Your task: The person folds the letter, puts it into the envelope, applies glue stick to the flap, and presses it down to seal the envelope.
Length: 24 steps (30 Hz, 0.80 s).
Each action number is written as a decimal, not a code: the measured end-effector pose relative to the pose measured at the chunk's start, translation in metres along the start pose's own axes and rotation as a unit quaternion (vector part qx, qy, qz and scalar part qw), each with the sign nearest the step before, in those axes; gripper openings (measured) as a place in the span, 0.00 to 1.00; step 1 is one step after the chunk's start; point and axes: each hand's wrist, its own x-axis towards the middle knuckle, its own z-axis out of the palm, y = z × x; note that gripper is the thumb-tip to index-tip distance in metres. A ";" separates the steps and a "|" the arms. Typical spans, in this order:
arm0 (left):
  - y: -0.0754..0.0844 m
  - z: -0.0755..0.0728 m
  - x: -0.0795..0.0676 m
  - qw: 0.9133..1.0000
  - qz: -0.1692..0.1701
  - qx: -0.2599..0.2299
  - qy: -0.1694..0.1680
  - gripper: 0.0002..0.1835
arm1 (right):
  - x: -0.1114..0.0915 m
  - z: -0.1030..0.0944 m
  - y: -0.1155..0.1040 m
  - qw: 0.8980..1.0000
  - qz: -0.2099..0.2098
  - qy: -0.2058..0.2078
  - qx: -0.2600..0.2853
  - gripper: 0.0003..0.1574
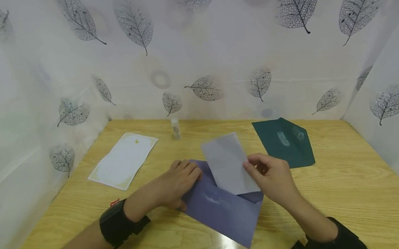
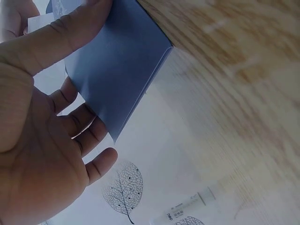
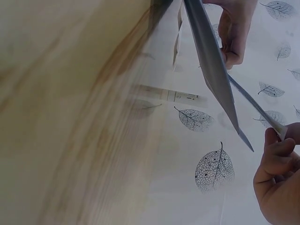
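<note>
A purple-blue envelope (image 1: pixel 222 217) lies slanted above the wooden table in the middle of the head view. My left hand (image 1: pixel 181 182) grips its left side, thumb on one face and fingers behind, as the left wrist view shows on the envelope (image 2: pixel 122 61). A pale folded sheet of paper (image 1: pixel 228 160) stands partly in the envelope's opening. My right hand (image 1: pixel 276 178) pinches that paper's right edge between thumb and fingers. In the right wrist view the paper (image 3: pixel 255 103) appears edge-on beside the envelope (image 3: pixel 211 61). The paper's lower end is hidden inside the envelope.
To the left lies a white sheet with a gold border (image 1: pixel 123 164). A small tube with a white cap (image 1: pixel 175 129) stands near the back. At the back right rests a dark green envelope (image 1: pixel 284 144) with whitish patches. Leaf-printed curtains (image 1: pixel 214 66) close off the back and sides.
</note>
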 end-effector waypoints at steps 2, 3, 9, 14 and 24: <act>0.000 -0.001 0.000 1.000 -0.001 -0.003 -0.001 0.47 | 0.000 0.000 0.000 1.000 -0.004 0.000 -0.010 0.06; 0.000 -0.001 0.000 1.000 -0.001 -0.004 -0.002 0.46 | 0.000 0.000 0.000 1.000 -0.008 0.000 -0.014 0.06; 0.000 -0.002 0.001 1.000 -0.001 -0.007 0.000 0.46 | 0.000 -0.001 0.001 0.999 -0.033 -0.001 -0.031 0.11; 0.000 -0.001 0.001 1.000 0.000 -0.004 0.006 0.47 | 0.002 -0.002 0.002 0.997 -0.063 0.004 -0.049 0.12; 0.000 0.002 0.002 1.000 -0.002 -0.020 0.022 0.48 | 0.004 -0.004 0.004 0.990 -0.079 -0.027 -0.115 0.12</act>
